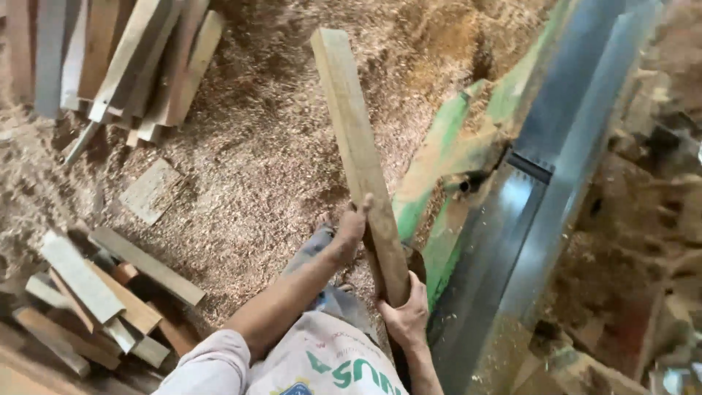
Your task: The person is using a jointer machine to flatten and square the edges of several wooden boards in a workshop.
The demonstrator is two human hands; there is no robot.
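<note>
I hold a long pale wooden plank (356, 139) with both hands; it slants up and away from me over the sawdust. My left hand (351, 227) grips its left edge about two thirds of the way down. Lower, near the plank's end, my right hand (404, 316) is closed around it. Just to the right of the plank runs the grey metal table of a green-framed woodworking machine (512, 227).
Sawdust (270, 153) covers the floor. A pile of wooden boards (124, 58) lies at the top left, and several short offcuts (102, 292) lie at the bottom left. Dusty debris (629, 241) sits right of the machine.
</note>
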